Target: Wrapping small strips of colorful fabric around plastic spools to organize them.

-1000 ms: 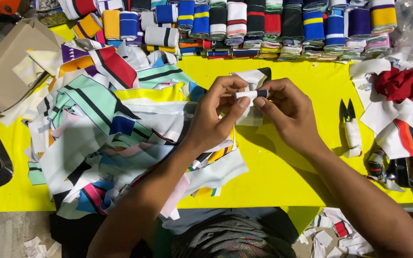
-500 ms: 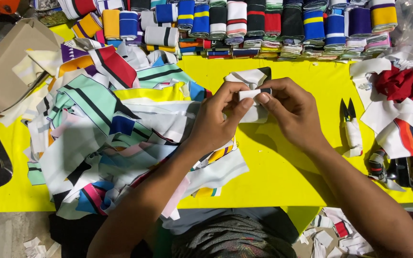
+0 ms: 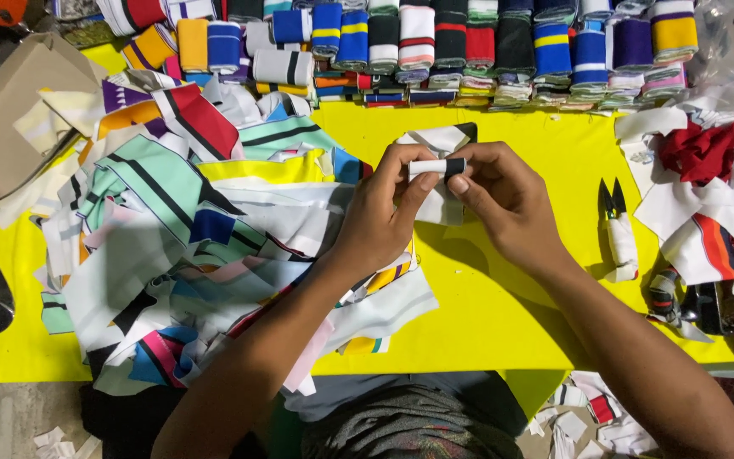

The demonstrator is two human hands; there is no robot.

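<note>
Your two hands meet over the middle of the yellow table (image 3: 503, 340). Your left hand (image 3: 384, 212) and your right hand (image 3: 507, 208) both pinch one small folded strip (image 3: 435, 167), white with a black end, thumbs and forefingers closed tight on it from either side. It sits just above the tabletop, and one white-and-black cloth piece (image 3: 443, 204) hangs beneath and behind the grip.

Just right of your right hand lies one pair of thread snips (image 3: 618, 229), black blades pointing away from you, white handle toward you, apart from your fingers. Further right is one heap of red and white scraps (image 3: 707, 195) that runs to the table's right edge.

Left of your left hand, one broad pile of striped offcuts (image 3: 180, 255) in mint, white, blue and pink reaches under your left forearm and spills toward the near edge. Beyond it, at the far left corner, stands one cardboard box (image 3: 10, 119).

Away from the grip, along the far edge, one row of folded ribbed bands (image 3: 435, 42) stretches the table's width; there are too many, partly overlapping, to count surely.

The open room is the bare yellow patch under and toward you from your right wrist, down to the near edge, plus a strip between the grip and the folded row.
</note>
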